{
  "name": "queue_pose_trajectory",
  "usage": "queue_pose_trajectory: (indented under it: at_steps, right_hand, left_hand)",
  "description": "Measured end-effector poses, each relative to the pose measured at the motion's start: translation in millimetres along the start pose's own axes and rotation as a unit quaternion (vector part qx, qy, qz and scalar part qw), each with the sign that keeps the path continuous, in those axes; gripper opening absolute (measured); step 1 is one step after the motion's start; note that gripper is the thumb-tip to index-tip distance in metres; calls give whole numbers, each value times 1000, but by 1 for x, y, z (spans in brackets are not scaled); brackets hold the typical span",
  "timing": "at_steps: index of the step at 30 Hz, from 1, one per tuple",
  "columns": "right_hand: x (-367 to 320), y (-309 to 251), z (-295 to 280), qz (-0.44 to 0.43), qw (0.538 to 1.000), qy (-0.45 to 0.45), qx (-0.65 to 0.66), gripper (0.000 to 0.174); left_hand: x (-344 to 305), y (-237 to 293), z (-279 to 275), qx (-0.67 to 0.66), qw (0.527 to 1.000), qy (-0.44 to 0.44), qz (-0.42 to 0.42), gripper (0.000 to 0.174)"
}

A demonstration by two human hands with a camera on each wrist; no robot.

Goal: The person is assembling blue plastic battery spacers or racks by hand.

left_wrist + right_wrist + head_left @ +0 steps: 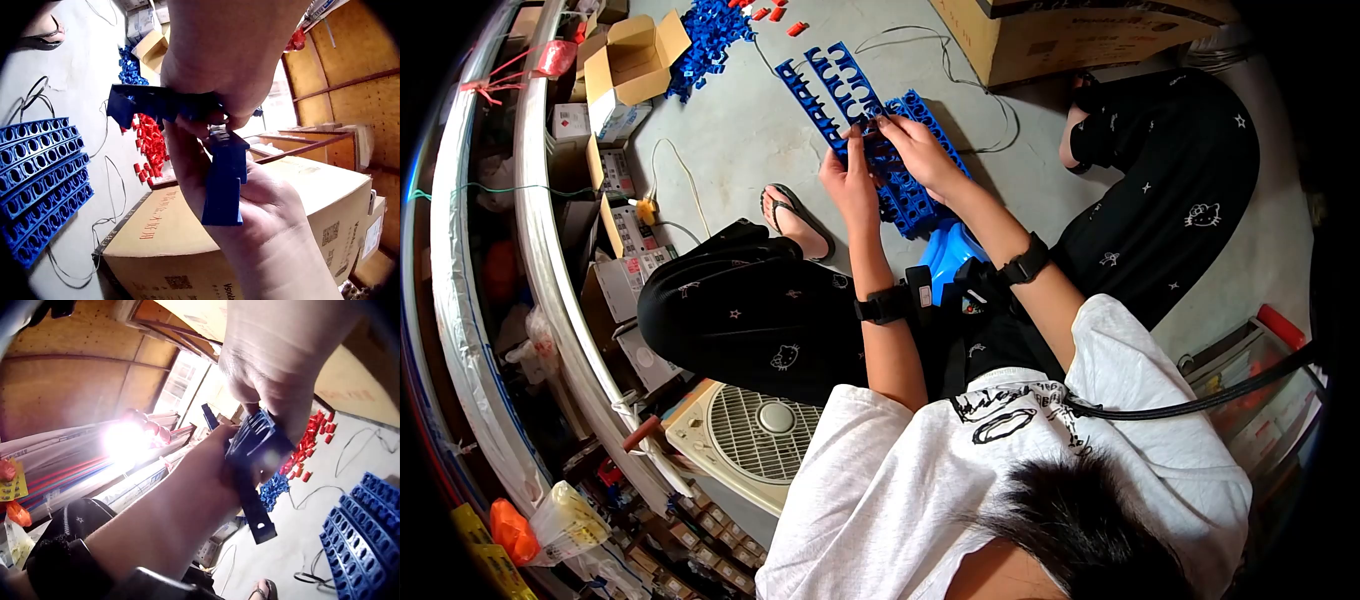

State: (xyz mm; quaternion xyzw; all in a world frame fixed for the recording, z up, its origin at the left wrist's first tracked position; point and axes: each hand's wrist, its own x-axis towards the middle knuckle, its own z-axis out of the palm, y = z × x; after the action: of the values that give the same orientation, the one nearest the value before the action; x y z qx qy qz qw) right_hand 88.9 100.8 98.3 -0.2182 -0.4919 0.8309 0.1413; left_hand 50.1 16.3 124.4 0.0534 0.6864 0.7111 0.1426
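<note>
Several blue racks [910,205] lay on the floor at upper centre, with red caps [775,12] and a cardboard box [1050,40] beyond. The left hand [850,185] pinched a blue strip [140,103] in curled fingers. The right hand [920,150] gripped a blue piece [224,178] against it. Both hands were together above the racks, partly covering them, backs upward.

Large cardboard box [1080,35] at upper right; open carton [632,60] upper left; white fan [750,440] lower centre; red caps [797,28] top edge.
</note>
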Motion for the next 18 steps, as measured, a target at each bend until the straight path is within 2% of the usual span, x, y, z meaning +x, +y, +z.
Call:
queue_pose_trajectory:
  at_steps: [3,5,7,8,9,12,18]
  right_hand:
    - [0,-10,-2,33,999,-12,18,31]
    - [-5,-23,-2,99,993,-20,65,32]
    - [-5,-22,-1,99,993,-13,61,31]
    - [-2,-16,-2,70,997,-6,29,30]
    - [0,-11,-3,42,999,2,-3,30]
    - [4,-3,-5,31,998,4,-47,29]
    - [-3,-4,1,5,999,-16,-29,29]
  left_hand:
    - [3,-3,-6,-2,999,27,17,21]
    - [5,-5,-9,-3,1000,22,21,23]
    - [4,-3,-9,36,999,5,17,23]
    - [4,-4,-9,51,999,-4,6,22]
    - [3,-4,-8,51,999,-3,5,22]
    - [1,-8,-1,31,999,-14,23,20]
    - [-4,-13,7,53,997,-22,54,19]
